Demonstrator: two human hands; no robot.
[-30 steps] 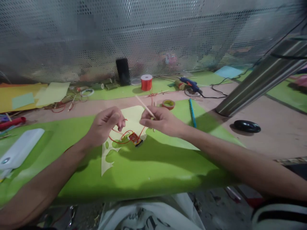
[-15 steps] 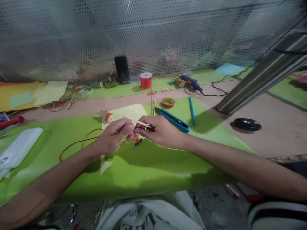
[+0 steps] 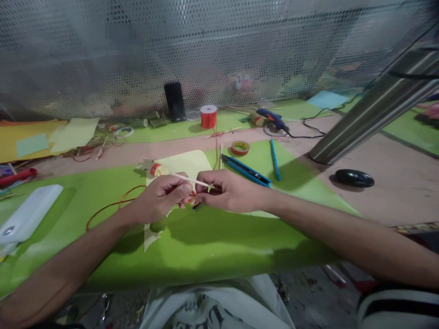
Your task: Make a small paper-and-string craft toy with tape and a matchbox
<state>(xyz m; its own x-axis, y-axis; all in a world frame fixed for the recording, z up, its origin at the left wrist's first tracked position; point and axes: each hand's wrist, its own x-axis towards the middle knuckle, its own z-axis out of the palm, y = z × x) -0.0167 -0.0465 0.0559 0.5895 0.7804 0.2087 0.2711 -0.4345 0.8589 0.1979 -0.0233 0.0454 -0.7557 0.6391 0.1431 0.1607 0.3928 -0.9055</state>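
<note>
My left hand (image 3: 163, 196) is closed in a pinch over the cutting sheet, and a thin red cord (image 3: 103, 212) loops out from beside it onto the green surface. Across from it, my right hand (image 3: 231, 192) is closed around a thin pale stick (image 3: 188, 179), which slants over the left fingers. Between and just under the fingertips shows a small orange-and-red item with a dark end (image 3: 195, 201), mostly hidden. Cream paper (image 3: 187, 160) with cut edges lies beneath the hands, and a small red-banded roll (image 3: 156, 169) rests on it.
Right of the hands lie a blue utility knife (image 3: 247, 170), a tape roll (image 3: 240, 147) and a blue pen (image 3: 275, 160). Farther back are a red cord spool (image 3: 208, 117), a phone (image 3: 174, 101) and a glue gun (image 3: 272, 118). A metal post (image 3: 370, 109) rises at right; a white power bank (image 3: 30, 212) lies left.
My fingertips have drawn slightly apart, the right hand shifting a little right. The stick's left end has moved slightly left and down over the left hand.
</note>
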